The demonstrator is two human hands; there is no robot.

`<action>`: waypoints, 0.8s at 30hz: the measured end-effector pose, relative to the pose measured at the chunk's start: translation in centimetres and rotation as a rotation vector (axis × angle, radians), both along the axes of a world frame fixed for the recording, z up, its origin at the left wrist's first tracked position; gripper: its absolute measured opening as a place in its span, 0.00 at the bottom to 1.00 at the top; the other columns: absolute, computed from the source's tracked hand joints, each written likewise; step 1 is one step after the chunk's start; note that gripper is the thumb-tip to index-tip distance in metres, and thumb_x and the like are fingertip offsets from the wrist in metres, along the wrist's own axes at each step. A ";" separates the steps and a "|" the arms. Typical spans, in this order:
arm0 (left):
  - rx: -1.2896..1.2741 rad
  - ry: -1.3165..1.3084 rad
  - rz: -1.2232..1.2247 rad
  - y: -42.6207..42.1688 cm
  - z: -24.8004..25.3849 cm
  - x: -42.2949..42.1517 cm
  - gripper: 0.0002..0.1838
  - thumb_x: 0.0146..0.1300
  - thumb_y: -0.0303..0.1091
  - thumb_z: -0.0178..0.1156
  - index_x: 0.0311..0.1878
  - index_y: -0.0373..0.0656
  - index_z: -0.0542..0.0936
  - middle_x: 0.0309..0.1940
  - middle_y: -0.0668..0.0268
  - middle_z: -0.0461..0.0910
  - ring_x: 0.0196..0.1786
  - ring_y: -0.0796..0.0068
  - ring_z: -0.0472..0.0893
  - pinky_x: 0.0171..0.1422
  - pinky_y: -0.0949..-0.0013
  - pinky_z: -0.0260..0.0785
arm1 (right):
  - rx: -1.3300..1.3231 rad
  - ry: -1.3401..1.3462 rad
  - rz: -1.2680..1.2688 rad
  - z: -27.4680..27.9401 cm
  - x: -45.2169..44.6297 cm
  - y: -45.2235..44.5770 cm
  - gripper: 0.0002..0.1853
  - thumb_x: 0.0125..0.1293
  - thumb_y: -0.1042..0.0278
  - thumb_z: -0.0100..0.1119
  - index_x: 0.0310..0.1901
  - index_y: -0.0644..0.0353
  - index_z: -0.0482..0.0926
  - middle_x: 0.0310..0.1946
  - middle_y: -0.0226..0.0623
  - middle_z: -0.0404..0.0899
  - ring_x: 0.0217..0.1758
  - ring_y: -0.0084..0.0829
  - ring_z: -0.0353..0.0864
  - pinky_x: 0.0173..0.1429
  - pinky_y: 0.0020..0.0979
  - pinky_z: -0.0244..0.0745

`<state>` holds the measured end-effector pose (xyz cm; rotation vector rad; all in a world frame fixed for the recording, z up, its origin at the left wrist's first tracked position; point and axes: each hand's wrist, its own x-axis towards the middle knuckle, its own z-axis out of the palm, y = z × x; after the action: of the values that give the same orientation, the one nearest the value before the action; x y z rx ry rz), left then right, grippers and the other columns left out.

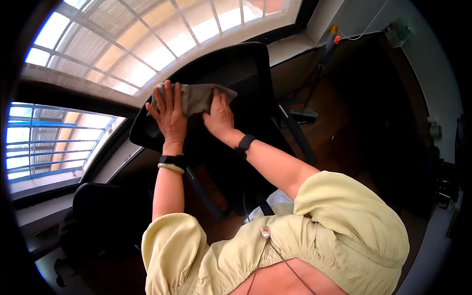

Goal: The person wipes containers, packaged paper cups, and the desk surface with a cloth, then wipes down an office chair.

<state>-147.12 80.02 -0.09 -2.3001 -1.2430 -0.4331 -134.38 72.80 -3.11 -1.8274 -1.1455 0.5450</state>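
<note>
A grey-brown cloth (197, 96) lies draped against the upper part of a black mesh chair backrest (255, 73). My left hand (172, 117) rests on the cloth's left part, palm down, with its fingers stretched and spread. On the right part of the cloth is my right hand (221, 118), its fingers laid along the fabric and its thumb held apart below the cloth's edge. Both hands press the cloth to the backrest rather than wrapping round it. The chair's seat is mostly lost in shadow below my hands.
Black armrests (297, 132) flank the chair. Barred windows (132, 39) stand behind it and to the left. A dustpan (302, 115) is on the wooden floor at the right, near a long handle. Another black chair (98, 216) stands at the lower left.
</note>
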 end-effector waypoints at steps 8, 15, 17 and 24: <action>-0.200 -0.102 0.115 -4.9 -5.2 -8.5 0.43 0.56 0.25 0.58 0.77 0.48 0.56 0.79 0.53 0.45 0.77 0.34 0.46 0.77 0.34 0.35 | -0.337 0.439 0.155 -7.8 -7.5 -0.4 0.22 0.61 0.74 0.58 0.54 0.65 0.62 0.44 0.60 0.79 0.45 0.58 0.82 0.51 0.51 0.77; -0.337 -0.076 -0.293 -2.9 -7.3 3.3 0.43 0.55 0.19 0.55 0.76 0.56 0.60 0.79 0.55 0.47 0.76 0.32 0.49 0.75 0.32 0.41 | -0.217 0.771 -0.385 -10.8 3.4 -1.3 0.16 0.61 0.81 0.51 0.52 0.70 0.66 0.44 0.51 0.78 0.45 0.41 0.82 0.43 0.38 0.79; -0.334 -0.061 -0.438 -2.4 -6.7 8.9 0.42 0.54 0.18 0.55 0.75 0.55 0.62 0.78 0.54 0.49 0.77 0.34 0.49 0.74 0.32 0.42 | -0.170 0.718 -0.512 -9.1 8.2 -2.3 0.17 0.61 0.81 0.52 0.52 0.70 0.67 0.44 0.51 0.78 0.44 0.40 0.82 0.43 0.37 0.78; -0.450 -0.063 -0.818 -3.9 -12.1 18.4 0.41 0.54 0.16 0.56 0.72 0.59 0.66 0.78 0.70 0.55 0.80 0.58 0.50 0.77 0.42 0.47 | -0.064 0.810 -0.796 -18.7 12.2 -5.6 0.23 0.58 0.77 0.55 0.56 0.70 0.65 0.56 0.59 0.74 0.58 0.50 0.78 0.57 0.41 0.75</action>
<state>-128.72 76.11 -12.21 -3.1597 -0.3738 -0.5302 -122.22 67.23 -21.86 -1.6709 0.1500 0.7261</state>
